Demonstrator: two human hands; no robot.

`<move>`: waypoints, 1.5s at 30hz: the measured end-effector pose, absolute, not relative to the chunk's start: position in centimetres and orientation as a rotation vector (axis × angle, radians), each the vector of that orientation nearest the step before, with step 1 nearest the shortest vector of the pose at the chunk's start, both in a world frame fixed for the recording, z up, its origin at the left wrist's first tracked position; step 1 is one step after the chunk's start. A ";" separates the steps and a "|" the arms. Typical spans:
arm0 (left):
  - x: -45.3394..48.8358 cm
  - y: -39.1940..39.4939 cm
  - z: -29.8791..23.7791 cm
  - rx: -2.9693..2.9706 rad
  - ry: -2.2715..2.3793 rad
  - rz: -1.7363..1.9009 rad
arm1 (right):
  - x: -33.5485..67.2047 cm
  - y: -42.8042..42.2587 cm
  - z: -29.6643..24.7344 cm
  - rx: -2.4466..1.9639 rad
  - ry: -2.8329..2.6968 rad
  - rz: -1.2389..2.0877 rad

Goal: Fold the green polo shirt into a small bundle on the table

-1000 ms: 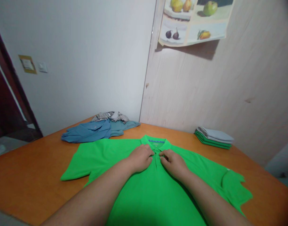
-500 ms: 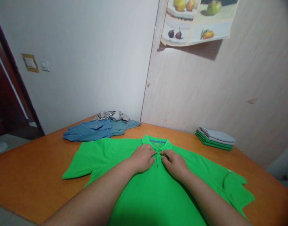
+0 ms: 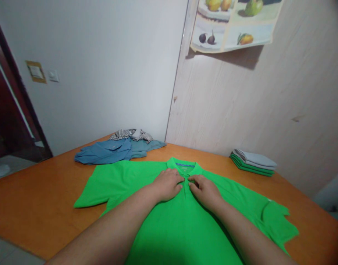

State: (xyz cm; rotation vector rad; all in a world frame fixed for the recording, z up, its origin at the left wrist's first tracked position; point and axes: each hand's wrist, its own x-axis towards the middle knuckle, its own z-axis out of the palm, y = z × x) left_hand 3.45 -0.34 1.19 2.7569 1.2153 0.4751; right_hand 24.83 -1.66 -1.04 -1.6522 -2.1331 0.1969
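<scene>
An orange wooden tabletop (image 3: 33, 198) is set into the corner of a room, where a white wall meets a pale wood-grain panel. A fruit poster (image 3: 235, 24) is hung on that panel, upper right. A bright green polo shirt (image 3: 182, 224) is spread flat, front up, across the near middle of the tabletop, its collar at the far side. The left hand (image 3: 169, 184) is laid on the shirt just left of the placket, fingers curled and pinched at the fabric below the collar. The right hand (image 3: 204, 189) is placed just right of the placket in the same way, its fingertips pinched on the cloth and nearly touching those of the left. A blue label strip is seen inside the collar; its writing cannot be read. Blue garments (image 3: 108, 151) are heaped at the far left, and a folded stack (image 3: 253, 162) is kept at the far right.
</scene>
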 end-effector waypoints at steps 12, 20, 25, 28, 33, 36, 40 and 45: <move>3.7 -0.4 1.2 2.729 1.139 0.500 | 24.6 -1.9 -0.8 -1.663 -2.093 0.208; 3.7 -0.3 1.0 2.722 1.123 0.505 | 24.5 -2.0 -0.8 -1.644 -2.085 0.200; 3.7 -0.3 1.1 2.720 1.173 0.489 | 24.6 -1.9 -0.9 -1.635 -2.103 0.190; 3.7 -0.3 1.2 2.716 1.173 0.483 | 24.6 -1.9 -0.9 -1.631 -2.107 0.179; 3.7 -0.5 1.3 2.720 1.177 0.482 | 24.6 -1.8 -0.9 -1.631 -2.112 0.183; 3.7 -0.5 1.3 2.720 1.184 0.484 | 24.6 -1.8 -0.9 -1.641 -2.110 0.189; 3.8 -0.6 1.2 2.722 1.207 0.487 | 24.8 -1.7 -1.1 -1.637 -2.132 0.184; 3.8 -0.7 1.3 2.748 1.301 0.471 | 24.8 -1.6 -1.2 -1.640 -2.167 0.165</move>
